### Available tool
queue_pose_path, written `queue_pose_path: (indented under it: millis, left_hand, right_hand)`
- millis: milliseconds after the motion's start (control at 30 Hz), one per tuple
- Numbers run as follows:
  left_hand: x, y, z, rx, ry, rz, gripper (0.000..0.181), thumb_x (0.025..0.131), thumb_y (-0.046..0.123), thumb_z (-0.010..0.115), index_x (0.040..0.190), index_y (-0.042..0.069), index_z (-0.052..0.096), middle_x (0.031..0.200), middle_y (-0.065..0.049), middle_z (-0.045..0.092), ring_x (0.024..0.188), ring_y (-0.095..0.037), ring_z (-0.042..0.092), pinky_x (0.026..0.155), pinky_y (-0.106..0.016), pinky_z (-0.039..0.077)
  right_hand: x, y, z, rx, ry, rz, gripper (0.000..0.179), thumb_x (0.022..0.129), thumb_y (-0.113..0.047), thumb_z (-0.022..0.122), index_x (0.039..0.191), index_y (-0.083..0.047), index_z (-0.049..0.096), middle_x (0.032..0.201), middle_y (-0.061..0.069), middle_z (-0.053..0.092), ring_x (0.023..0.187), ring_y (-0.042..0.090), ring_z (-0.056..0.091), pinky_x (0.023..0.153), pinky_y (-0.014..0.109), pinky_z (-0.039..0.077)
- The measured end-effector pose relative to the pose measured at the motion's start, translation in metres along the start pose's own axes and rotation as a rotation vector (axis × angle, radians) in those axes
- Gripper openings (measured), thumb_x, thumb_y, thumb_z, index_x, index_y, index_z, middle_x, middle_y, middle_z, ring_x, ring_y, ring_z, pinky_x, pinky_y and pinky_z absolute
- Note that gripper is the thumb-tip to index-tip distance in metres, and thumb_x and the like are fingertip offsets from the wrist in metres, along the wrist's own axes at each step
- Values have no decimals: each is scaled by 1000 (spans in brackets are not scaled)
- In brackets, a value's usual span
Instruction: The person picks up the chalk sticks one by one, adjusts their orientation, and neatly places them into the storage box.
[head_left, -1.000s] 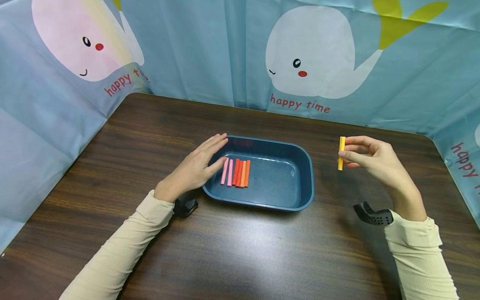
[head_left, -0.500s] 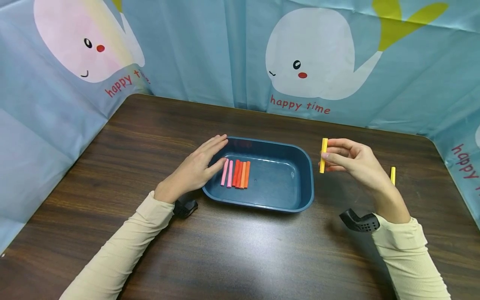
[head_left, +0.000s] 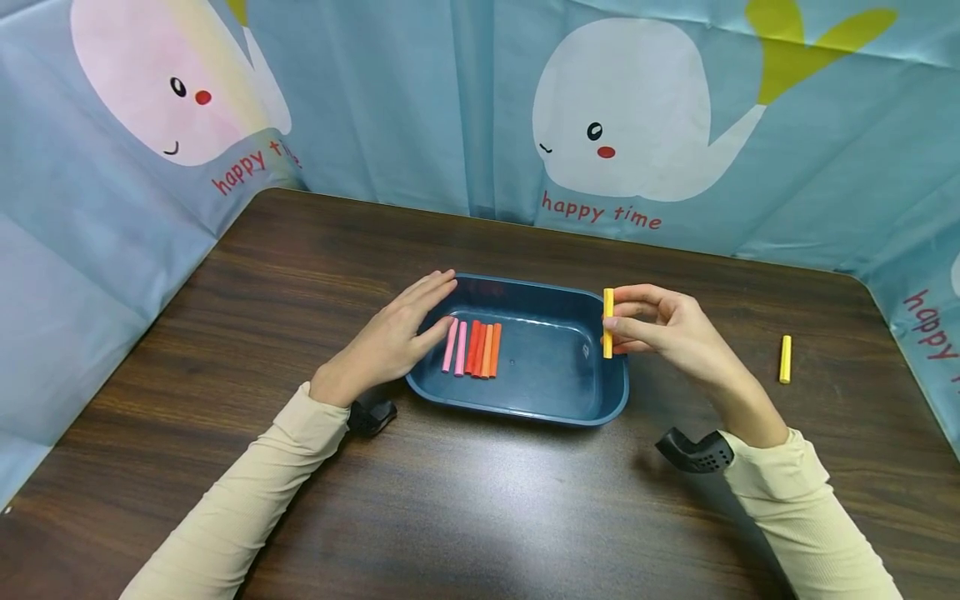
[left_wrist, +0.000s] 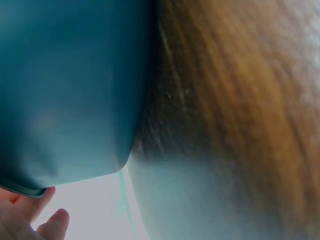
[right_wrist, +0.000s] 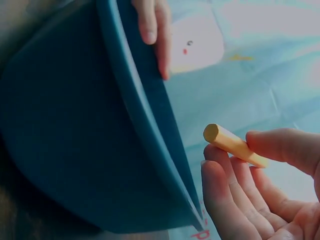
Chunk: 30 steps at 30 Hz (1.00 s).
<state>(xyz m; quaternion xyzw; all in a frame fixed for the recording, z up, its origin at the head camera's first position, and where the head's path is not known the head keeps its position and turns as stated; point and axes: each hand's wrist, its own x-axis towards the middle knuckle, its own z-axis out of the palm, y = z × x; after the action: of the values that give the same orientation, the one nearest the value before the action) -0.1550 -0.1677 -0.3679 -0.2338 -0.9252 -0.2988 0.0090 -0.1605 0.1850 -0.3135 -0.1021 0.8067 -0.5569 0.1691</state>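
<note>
My right hand (head_left: 678, 333) pinches a yellow chalk stick (head_left: 608, 323) between thumb and fingertips, over the right rim of a dark blue plastic basin (head_left: 540, 408). In the right wrist view the yellow chalk (right_wrist: 234, 143) shows its faceted end, beside the basin's wall (right_wrist: 65, 125). My left hand (head_left: 382, 342) rests at the basin's left rim, fingers extended and thumb reaching inside. Near that thumb, pink chalk (head_left: 461, 350), red chalk (head_left: 476, 350) and orange chalk (head_left: 491, 352) lie side by side on the basin's floor.
Another yellow chalk stick (head_left: 785, 359) lies on the dark wooden table (head_left: 495, 508), right of the basin. A blue curtain (head_left: 405, 108) printed with whales hangs along the table's back and sides. Black wrist devices show at both cuffs.
My right hand has carried the yellow chalk leftward to the basin's right rim, uncovering the other yellow stick on the table. My left hand stays at the left rim.
</note>
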Motion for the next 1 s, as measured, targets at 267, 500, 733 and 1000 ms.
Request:
queue_pose_path:
  millis: [267, 500, 733, 1000]
  left_hand:
    - [-1, 1, -1, -1, 0, -4, 60, 100, 20, 58, 153, 4, 35, 163, -9, 29, 153, -27, 22, 122, -50, 25]
    - [-1, 1, -1, 1, -9, -9, 60, 101, 21, 58, 153, 4, 35, 163, -9, 29, 153, -27, 22, 122, -50, 26]
    - [-1, 2, 0, 2, -8, -10, 60, 100, 21, 58, 153, 4, 35, 163, -9, 29, 153, -27, 22, 122, -50, 26]
    - [0, 1, 0, 5, -8, -10, 59, 101, 21, 57, 153, 3, 36, 163, -10, 29, 153, -28, 22, 122, -51, 25]
  right_hand:
    - [10, -1, 14, -4, -46, 22, 48, 93, -13, 69, 133, 6, 49, 103, 6, 67, 80, 11, 74, 78, 33, 62]
    - [17, 0, 29, -27, -71, 45, 46, 93, -12, 69, 132, 3, 51, 110, 15, 63, 80, 14, 74, 81, 45, 61]
    - [22, -2, 41, -89, -81, 35, 46, 93, -14, 70, 132, 4, 53, 113, 23, 64, 82, 18, 74, 79, 43, 61]
    - [29, -1, 55, -109, -101, 25, 44, 91, -12, 71, 130, 4, 56, 108, 22, 66, 79, 19, 74, 77, 42, 62]
